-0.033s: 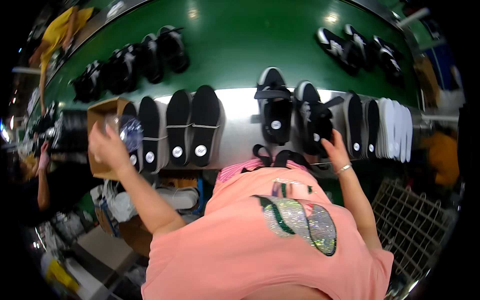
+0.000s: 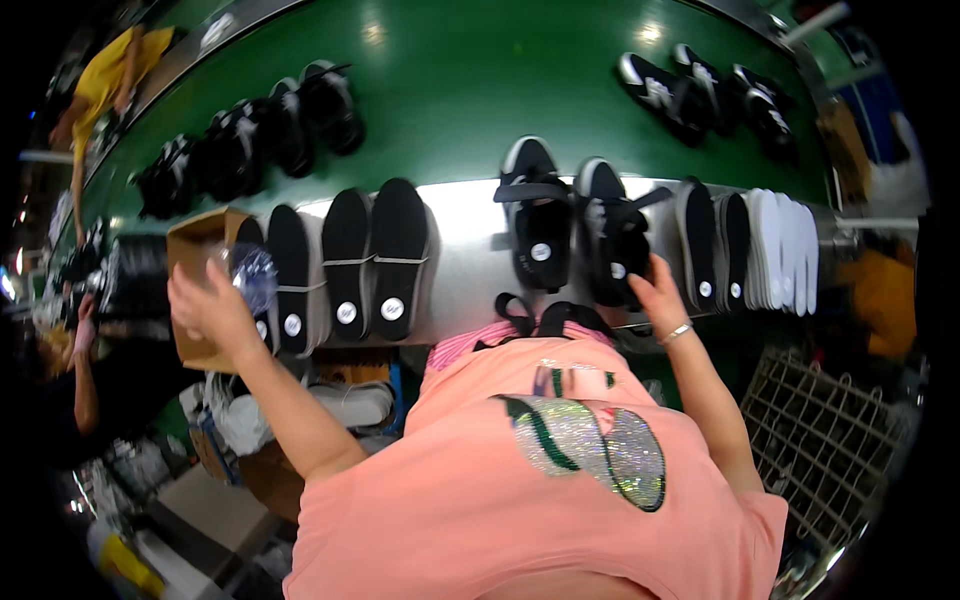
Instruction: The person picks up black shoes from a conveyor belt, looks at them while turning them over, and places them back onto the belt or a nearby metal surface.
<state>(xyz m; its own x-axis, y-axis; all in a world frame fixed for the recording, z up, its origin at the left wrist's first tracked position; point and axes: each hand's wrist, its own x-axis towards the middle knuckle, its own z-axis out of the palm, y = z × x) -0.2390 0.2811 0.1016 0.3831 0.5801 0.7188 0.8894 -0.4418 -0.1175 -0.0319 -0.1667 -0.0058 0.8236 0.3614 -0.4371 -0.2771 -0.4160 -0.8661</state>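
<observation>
My left hand (image 2: 208,312) reaches over an open cardboard box (image 2: 190,345) at the left, its fingers apart and somewhat blurred. Beside its thumb is a crumpled, clear plastic piece (image 2: 256,278); I cannot make out its kind. My right hand (image 2: 658,300) has thumb and fingers at the heel of a black sneaker (image 2: 606,235) with a white toe edge and a strap sticking out. To the left of that shoe stands its like, another black sneaker (image 2: 541,225). Both have a round white label inside.
Bundled black insoles (image 2: 398,255) lie between box and sneakers. More black insoles (image 2: 697,240) and white insoles (image 2: 765,250) stand at the right. Several shoes (image 2: 333,108) sit on the green surface (image 2: 480,90). A wire basket (image 2: 815,440) is at lower right; another person's arm (image 2: 85,385) at far left.
The whole view has shifted slightly, with the shoes and insoles a little further left. Both hands keep about the same places beside the box and the sneaker.
</observation>
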